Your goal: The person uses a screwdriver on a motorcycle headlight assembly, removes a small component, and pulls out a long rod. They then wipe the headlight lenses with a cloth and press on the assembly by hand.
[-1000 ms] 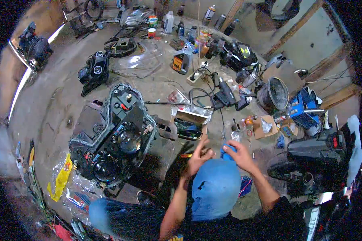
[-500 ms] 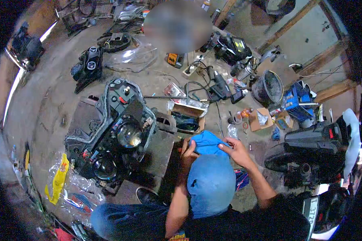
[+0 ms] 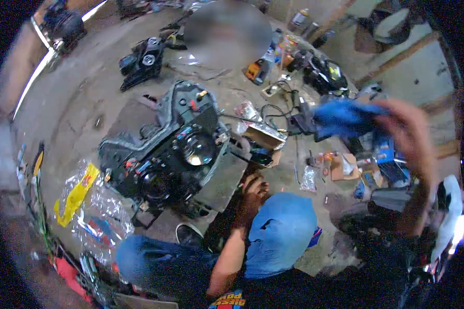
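Our hands are well apart: the right hand (image 3: pixel 407 135), blurred, grips a crumpled blue cloth (image 3: pixel 345 117); the left hand (image 3: pixel 253 189) curls by our blue-clad knee (image 3: pixel 281 232), grasp unclear.

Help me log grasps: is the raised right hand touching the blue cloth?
Touching. The head view shows the right hand closed on one end of the blue cloth, which trails left from its fingers. Both are motion-blurred.

A motorcycle repair workshop, judging by the dismantled black plastic headlight housing with round glass lenses (image 3: pixel 183 147) on the stained grey concrete floor (image 3: pixel 82 103), an orange oil canister (image 3: pixel 257 71) and a small brown cardboard box of parts (image 3: pixel 342 167).
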`<state>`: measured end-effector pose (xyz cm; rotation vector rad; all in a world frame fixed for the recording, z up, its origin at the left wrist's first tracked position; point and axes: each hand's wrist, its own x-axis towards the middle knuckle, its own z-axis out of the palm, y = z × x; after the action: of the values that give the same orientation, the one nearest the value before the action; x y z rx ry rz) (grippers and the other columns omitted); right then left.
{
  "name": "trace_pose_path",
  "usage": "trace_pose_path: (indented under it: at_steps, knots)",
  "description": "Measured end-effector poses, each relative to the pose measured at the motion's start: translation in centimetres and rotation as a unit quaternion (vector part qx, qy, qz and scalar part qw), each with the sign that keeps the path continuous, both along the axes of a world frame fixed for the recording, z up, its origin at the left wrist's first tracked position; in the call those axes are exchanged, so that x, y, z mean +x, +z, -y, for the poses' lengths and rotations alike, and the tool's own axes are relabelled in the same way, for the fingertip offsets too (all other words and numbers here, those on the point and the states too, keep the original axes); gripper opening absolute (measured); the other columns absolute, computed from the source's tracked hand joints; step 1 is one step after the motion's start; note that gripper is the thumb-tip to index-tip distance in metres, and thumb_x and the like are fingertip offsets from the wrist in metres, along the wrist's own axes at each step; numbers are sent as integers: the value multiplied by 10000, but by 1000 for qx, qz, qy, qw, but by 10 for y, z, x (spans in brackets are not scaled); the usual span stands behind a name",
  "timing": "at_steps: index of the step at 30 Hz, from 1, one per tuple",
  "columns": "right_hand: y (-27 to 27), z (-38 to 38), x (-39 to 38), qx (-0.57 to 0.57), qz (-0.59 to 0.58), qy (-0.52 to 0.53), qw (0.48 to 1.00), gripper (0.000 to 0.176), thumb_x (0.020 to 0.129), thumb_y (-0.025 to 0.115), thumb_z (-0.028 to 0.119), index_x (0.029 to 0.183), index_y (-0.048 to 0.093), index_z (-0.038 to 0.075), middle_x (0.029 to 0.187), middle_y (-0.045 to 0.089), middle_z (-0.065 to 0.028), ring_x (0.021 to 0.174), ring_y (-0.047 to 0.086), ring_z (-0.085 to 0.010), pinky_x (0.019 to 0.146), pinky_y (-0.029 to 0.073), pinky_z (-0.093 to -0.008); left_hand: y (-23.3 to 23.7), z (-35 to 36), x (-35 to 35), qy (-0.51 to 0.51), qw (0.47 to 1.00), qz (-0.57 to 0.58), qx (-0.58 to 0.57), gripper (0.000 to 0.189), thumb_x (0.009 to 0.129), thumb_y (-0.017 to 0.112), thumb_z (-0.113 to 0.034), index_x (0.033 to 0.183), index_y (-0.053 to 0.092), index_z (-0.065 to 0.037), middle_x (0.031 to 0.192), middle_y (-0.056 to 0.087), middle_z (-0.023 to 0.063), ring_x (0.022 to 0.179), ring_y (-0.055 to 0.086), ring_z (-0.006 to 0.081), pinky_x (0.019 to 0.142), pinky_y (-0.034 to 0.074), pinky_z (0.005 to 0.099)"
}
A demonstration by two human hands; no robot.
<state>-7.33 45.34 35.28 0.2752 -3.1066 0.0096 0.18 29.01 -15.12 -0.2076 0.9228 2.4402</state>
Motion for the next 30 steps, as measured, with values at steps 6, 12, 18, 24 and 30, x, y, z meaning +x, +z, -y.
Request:
trace_pose_path:
  at_steps: [6,12,18,24,30]
  knots:
    - [-85,34,19,177,-31,147,973,223,1009,662,210,1121,688,19,1043,702,-125,956,668,-246,890,506,-356,33,9,-17,23,979,192,59,358,1052,570,-254,1336,590,-37,1200,662,102,964,682,236,874,560,347]
    - [-260,4,97,-40,193,47,979,212,1035,632,236,1079,659,30,1033,662,-92,951,632,-207,882,487,-338,-15,24,24,-41,921,-291,-255,346,1065,559,-295,1316,602,-61,1205,638,74,1031,655,201,871,561,350]
    - [-229,16,103,-468,176,-270,823,282,1068,589,327,982,599,59,883,556,-7,851,529,-121,794,435,-290,93,23,-27,-210,977,39,9,510,1090,504,-411,1463,526,-64,1381,584,100,1284,603,230,1050,509,362]
    - [-242,39,85,-486,66,-250,835,201,1003,683,236,1054,617,52,887,529,32,839,494,-74,751,423,-246,171,47,-40,-161,955,-247,-23,483,1089,543,-404,1375,621,-22,1272,662,86,1234,581,168,1097,430,348]
    - [-225,3,83,-483,243,-157,826,338,899,791,174,1208,713,60,949,650,13,831,569,-82,735,461,-252,193,64,-23,-30,968,-158,-193,243,1080,571,-232,1156,674,-24,969,630,1,924,564,75,855,482,264]
